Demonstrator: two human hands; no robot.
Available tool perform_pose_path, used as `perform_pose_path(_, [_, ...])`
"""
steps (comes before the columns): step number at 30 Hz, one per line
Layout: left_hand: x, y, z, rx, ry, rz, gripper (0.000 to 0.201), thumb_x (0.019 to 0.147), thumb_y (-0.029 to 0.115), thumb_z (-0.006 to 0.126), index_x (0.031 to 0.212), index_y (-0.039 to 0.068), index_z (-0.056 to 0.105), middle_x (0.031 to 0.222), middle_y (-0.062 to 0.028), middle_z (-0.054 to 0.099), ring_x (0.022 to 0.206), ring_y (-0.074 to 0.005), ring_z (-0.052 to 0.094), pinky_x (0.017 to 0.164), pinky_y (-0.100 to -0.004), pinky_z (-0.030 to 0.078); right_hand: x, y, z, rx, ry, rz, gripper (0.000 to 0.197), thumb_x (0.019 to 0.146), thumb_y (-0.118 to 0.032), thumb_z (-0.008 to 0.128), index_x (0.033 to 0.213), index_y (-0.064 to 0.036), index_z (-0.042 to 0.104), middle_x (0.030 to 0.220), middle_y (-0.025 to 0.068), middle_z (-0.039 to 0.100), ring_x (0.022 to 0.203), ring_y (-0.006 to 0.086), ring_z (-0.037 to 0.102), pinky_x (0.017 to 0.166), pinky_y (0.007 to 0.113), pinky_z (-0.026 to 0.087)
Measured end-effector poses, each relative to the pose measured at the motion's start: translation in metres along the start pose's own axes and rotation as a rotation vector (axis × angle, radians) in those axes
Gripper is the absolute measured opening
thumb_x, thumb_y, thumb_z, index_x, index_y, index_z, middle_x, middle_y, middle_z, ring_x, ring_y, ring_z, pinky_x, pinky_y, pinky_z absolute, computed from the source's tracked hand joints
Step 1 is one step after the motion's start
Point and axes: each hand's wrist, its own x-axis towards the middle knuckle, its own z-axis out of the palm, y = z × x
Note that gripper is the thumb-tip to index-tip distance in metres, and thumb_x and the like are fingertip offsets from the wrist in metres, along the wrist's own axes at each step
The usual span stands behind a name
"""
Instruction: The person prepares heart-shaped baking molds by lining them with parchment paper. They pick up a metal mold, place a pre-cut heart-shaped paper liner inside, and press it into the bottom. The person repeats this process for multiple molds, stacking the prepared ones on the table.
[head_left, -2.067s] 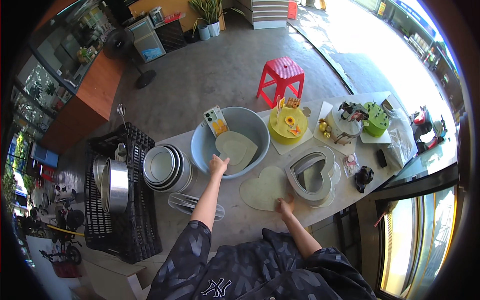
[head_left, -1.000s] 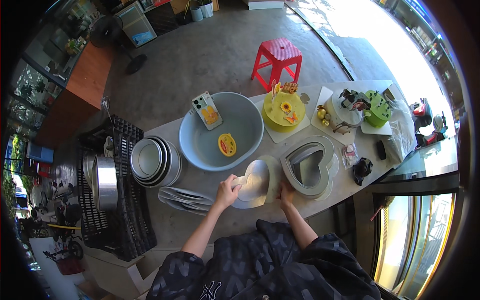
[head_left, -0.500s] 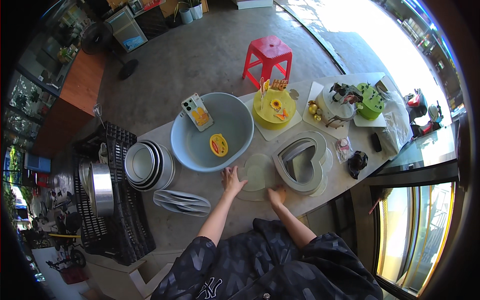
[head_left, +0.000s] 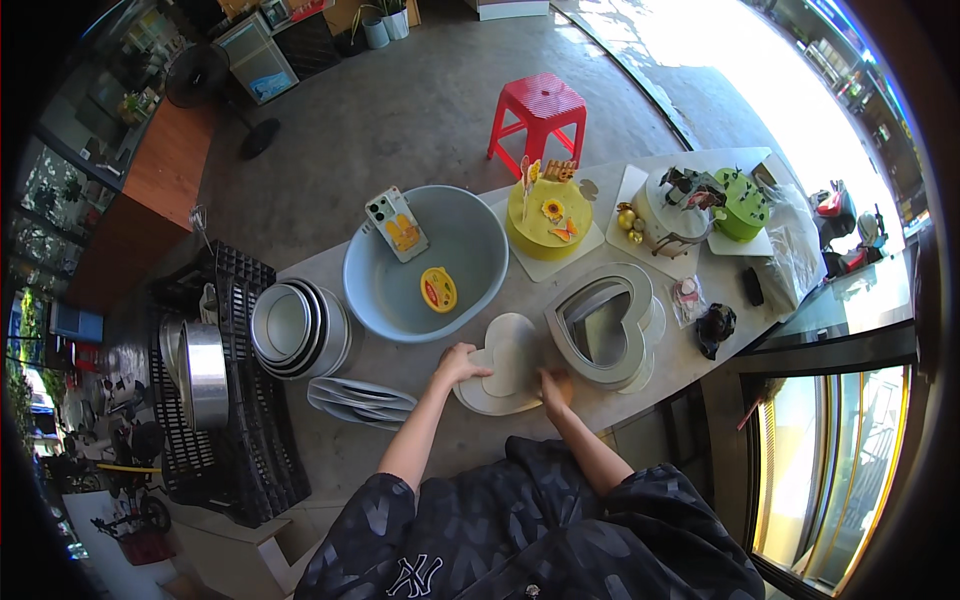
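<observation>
Several flat, pale heart-shaped plates [head_left: 515, 365], a smaller one on top of larger ones, lie stacked in front of me on the grey table. My left hand [head_left: 461, 366] grips their left edge, thumb over the top. At the right edge, my right hand [head_left: 555, 388] holds the same stack, its fingers partly hidden. Just right of that hand sit heart-shaped metal cake rings [head_left: 597, 370], nested one inside another, with further flat heart plates showing beneath their right side.
A blue basin [head_left: 425, 318] holding a phone [head_left: 397, 224] and yellow tub [head_left: 438, 290] stands beyond my left hand. Nested round pans [head_left: 290, 325], stacked white plates [head_left: 360, 402] and a black crate [head_left: 245, 400] are left. Decorated cakes [head_left: 548, 215] line the far right.
My left hand has shifted slightly left and nearer, its fingers closing on the plates' edge. The heart plates have turned and moved a little left between my hands.
</observation>
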Motion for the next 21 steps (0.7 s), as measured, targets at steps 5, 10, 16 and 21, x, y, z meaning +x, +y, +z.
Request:
perform_pose_path(5, [-0.036, 0.012, 0.008, -0.216, -0.037, 0.062, 0.045, 0.055, 0.035, 0.077, 0.082, 0.002, 0.065, 0.073, -0.0101, 0.064, 0.068, -0.0179, 0.062, 0.064, -0.0306, 0.047, -0.013, -0.025, -0.019, -0.107, 0.012, 0.008, 0.052, 0.077, -0.046, 0.050, 0.100, -0.0009, 0.057, 0.098, 0.0171, 0.058, 0.094, 0.0274, 0.054, 0.083, 0.034, 0.040])
perform_pose_path(10, [-0.089, 0.028, -0.002, -0.197, 0.110, 0.073, 0.038, 0.057, 0.034, 0.075, 0.066, 0.001, 0.061, 0.055, -0.0119, 0.056, 0.050, -0.0183, 0.053, 0.052, -0.0337, 0.042, -0.016, -0.033, -0.015, 0.093, -0.187, -0.064, 0.051, 0.080, -0.047, 0.045, 0.096, -0.0002, 0.059, 0.101, 0.0194, 0.058, 0.096, 0.0314, 0.053, 0.085, 0.037, 0.037])
perform_pose_path(16, [-0.153, 0.027, -0.005, -0.219, 0.331, 0.046, 0.039, 0.060, 0.034, 0.074, 0.062, 0.000, 0.056, 0.055, -0.0124, 0.053, 0.049, -0.0179, 0.050, 0.051, -0.0332, 0.040, -0.052, -0.078, -0.031, 0.088, -0.503, -0.159, 0.044, 0.079, -0.041, 0.055, 0.070, 0.0016, 0.059, 0.055, -0.0015, 0.043, 0.051, 0.0072, 0.037, 0.047, 0.025, 0.031])
perform_pose_path(21, [-0.187, -0.007, 0.018, -0.597, 0.564, 0.015, 0.033, 0.062, 0.026, 0.074, 0.074, 0.000, 0.058, 0.067, -0.0099, 0.060, 0.062, -0.0144, 0.057, 0.059, -0.0292, 0.045, -0.090, -0.117, -0.043, 0.234, -0.850, -0.240, 0.031, 0.074, -0.026, 0.066, 0.083, 0.0025, 0.060, 0.069, 0.0008, 0.057, 0.061, 0.0088, 0.051, 0.057, 0.023, 0.041])
